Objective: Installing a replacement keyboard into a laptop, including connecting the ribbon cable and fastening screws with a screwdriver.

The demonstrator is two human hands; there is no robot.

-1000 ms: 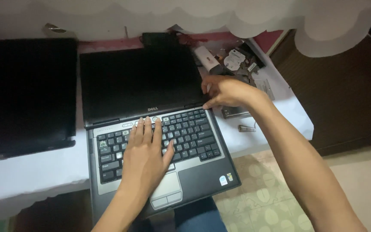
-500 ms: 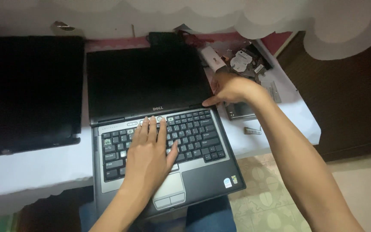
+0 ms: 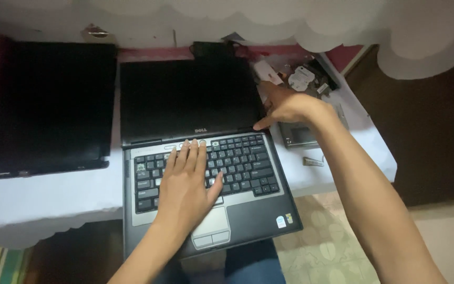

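The left hand [image 3: 185, 186] is lying flat, fingers spread, on the open grey laptop's black keyboard [image 3: 237, 163]; the right hand [image 3: 285, 105] is gripping the dark screen's [image 3: 185, 94] right edge.

Table [image 3: 53, 202]: covered in white cloth with a scalloped near edge; a pink strip shows along the far side.

- Open grey laptop [image 3: 248, 210], centre, black screen tilted back, its near end overhanging the table edge.
- Second dark laptop or black panel [image 3: 43, 105], left, lying flat, just beside the first.
- Small grey rectangular part [image 3: 300, 135], right of the open laptop.
- Small metal piece [image 3: 313, 161], near right.
- Bare hard drive [image 3: 303, 79] and white adapter [image 3: 268, 72], far right, among loose clutter.
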